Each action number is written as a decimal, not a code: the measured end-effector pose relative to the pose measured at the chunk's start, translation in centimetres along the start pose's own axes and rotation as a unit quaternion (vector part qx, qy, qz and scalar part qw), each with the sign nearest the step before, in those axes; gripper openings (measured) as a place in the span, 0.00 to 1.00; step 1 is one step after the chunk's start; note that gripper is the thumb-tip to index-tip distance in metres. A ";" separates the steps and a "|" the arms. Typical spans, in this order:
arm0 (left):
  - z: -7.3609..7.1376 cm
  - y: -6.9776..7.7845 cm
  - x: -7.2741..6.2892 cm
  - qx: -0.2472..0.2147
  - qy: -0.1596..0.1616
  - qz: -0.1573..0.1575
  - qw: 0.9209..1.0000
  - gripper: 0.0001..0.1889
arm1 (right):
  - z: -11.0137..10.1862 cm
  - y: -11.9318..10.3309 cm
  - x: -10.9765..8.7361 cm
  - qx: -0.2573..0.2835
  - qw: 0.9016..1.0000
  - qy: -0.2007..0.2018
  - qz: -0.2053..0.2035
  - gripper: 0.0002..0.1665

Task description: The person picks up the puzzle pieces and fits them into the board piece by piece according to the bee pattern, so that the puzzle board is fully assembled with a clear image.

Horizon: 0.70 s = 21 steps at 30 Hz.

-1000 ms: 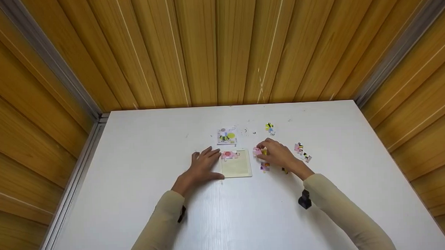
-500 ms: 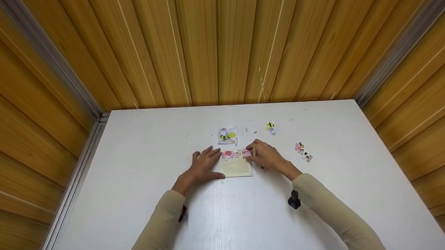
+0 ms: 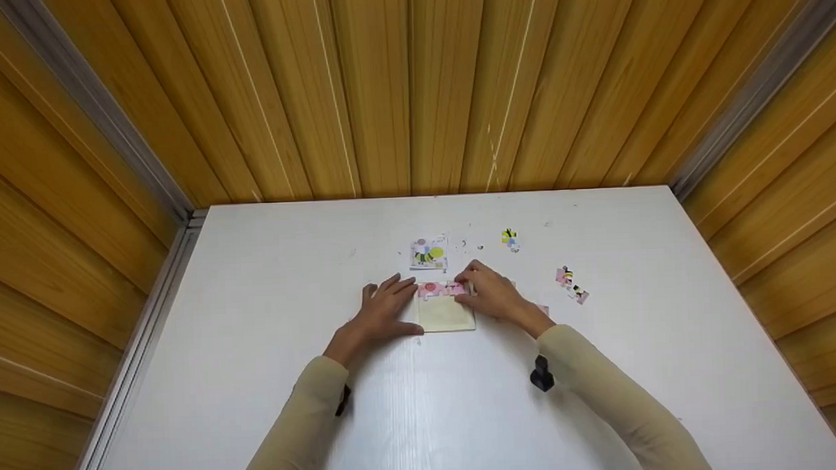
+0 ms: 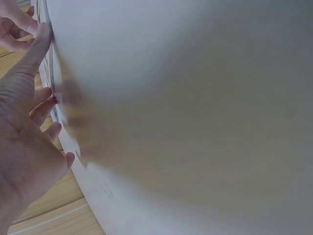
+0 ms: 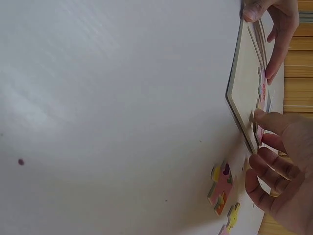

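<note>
A pale wooden puzzle tray [image 3: 447, 316] lies on the white table, with a pink jigsaw piece [image 3: 430, 290] in its far left corner. My left hand [image 3: 382, 313] rests along the tray's left side, thumb and fingers spread. At the far right corner my right hand [image 3: 493, 295] pinches another pink jigsaw piece [image 3: 454, 288] between thumb and fingers. That piece sits beside the first along the far edge. The right wrist view shows the right thumb over the held piece [image 5: 260, 133], which is partly hidden. In the left wrist view my left hand [image 4: 24, 122] touches the tray's edge.
Behind the tray lies a bee picture card [image 3: 428, 254]. Loose pieces lie to the right: a yellow and blue one [image 3: 509, 239] and a pink cluster [image 3: 565, 277]. Near the right hand are a pink piece [image 5: 222, 190] and a yellow one [image 5: 233, 215].
My right hand has carried a pink piece leftward from beside the tray into its far right corner, up to the first piece. The left hand has stayed in place.
</note>
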State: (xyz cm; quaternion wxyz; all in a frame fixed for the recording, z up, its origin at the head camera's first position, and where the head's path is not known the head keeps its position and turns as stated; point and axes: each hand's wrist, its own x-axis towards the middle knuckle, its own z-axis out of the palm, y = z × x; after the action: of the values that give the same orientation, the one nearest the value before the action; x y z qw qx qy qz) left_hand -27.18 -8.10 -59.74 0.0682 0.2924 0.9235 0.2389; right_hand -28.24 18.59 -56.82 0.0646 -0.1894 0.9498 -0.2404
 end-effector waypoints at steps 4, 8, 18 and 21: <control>-0.1 0.1 -0.1 0.000 0.000 0.003 1.000 0.48 | 0.0 0.0 0.2 -0.004 1.000 -0.003 0.002 0.24; -0.2 0.2 -0.1 0.000 0.001 0.003 1.000 0.48 | 0.1 0.1 0.1 0.006 1.000 0.005 -0.002 0.24; -0.2 0.1 0.0 0.004 -0.010 -0.008 1.000 0.49 | 0.7 0.2 0.3 0.008 0.999 0.030 0.006 0.20; -0.1 0.1 0.0 0.004 -0.012 -0.009 1.000 0.49 | 0.7 0.1 0.4 0.003 1.000 0.028 0.015 0.20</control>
State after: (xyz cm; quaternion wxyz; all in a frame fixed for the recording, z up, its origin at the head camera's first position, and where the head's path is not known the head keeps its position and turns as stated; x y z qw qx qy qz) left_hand -27.18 -8.07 -59.56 0.0805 0.2877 0.9259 0.2314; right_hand -28.54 18.25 -57.49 0.0427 -0.1681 0.9532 -0.2475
